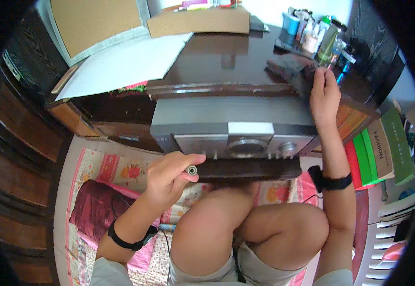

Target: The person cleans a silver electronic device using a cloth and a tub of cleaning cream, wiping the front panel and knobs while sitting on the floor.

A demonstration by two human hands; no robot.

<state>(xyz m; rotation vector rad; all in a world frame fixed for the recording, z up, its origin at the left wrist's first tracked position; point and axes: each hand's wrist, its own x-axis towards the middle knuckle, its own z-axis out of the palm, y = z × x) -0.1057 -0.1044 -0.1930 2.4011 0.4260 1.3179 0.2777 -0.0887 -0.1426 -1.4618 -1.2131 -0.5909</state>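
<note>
My left hand [167,174] is closed around a slim tube-like thing [192,170], whose round, ringed end faces me; its kind I cannot make out. This hand is beside the left front of a grey stereo amplifier [198,112] with knobs and a pale display panel. The amplifier rests over a dark wooden board [250,169], above my knees. Farther right, my right hand [325,93] is raised at the cabinet top, its fingers pinched on a dark, thin, crumpled sheet [295,71] that looks like plastic film. The sheet hangs over the amplifier's right rear corner.
Bottles and jars [319,38] crowd the cabinet's back right. A cardboard box [200,21] and large white sheets [126,64] lie on the cabinet top [217,57]. Green and brown boxes [379,148] stand at right. Maroon cloth [98,209] lies on the patterned floor mat [105,162].
</note>
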